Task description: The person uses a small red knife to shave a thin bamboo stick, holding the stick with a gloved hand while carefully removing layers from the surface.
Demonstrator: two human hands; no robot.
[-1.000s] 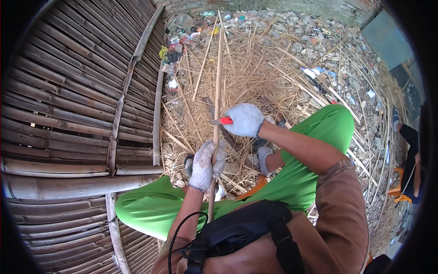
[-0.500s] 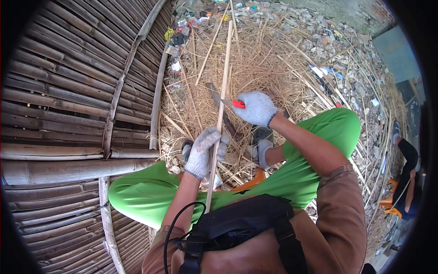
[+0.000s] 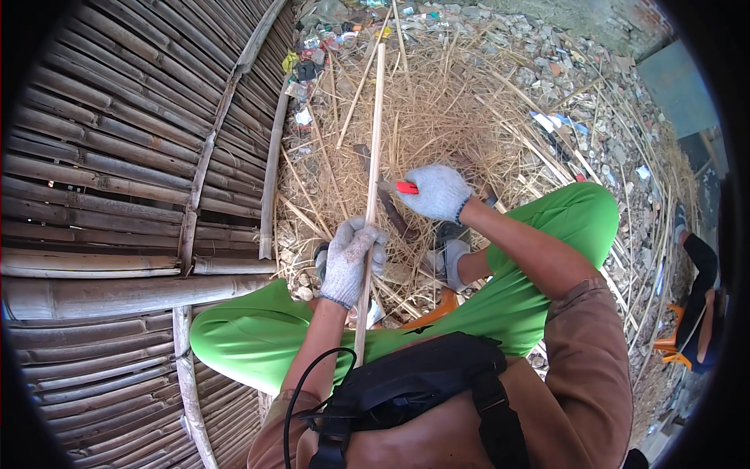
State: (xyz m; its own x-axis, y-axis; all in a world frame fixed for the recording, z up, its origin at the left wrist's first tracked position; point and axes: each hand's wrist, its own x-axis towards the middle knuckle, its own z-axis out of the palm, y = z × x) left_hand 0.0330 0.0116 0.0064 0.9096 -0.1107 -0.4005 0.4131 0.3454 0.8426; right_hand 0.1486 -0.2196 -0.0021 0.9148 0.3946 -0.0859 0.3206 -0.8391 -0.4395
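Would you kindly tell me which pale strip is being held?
The long strip passing through the gloved left hand; the other strips lie loose, unheld.

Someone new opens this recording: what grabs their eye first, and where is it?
Probably the bright green trousers, spread across the lower middle of the view. Just above them, the gloved left hand grips a long pale stick, and the gloved right hand holds a red-handled knife beside it. Rows of bamboo slats fill the left side.
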